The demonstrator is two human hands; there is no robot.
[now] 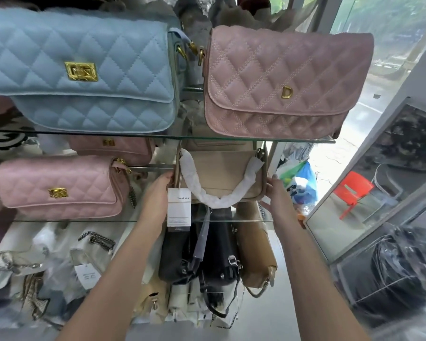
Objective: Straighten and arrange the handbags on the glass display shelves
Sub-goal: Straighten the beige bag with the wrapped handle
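head view: left hand (158, 193) and right hand (277, 196) hold smooth beige rectangular handbag (221, 172) by its ends, handle paper-wrapped; top hidden behind glass shelf (177, 137).

Daylight comes in through the glass front (384, 40) on my right, with greenery and pavement (335, 158) beyond it. A red plastic chair (352, 190) shows in the pane of a glass cabinet (330, 232) beside me. Pale grey floor (268, 321) below; a blue-and-white plastic bag (301, 184) lies near the opening.

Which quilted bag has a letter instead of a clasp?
The dusty-pink bag at upper right: it bears a gold D. The blue bag beside it and the pale pink bag below have rectangular gold clasps.
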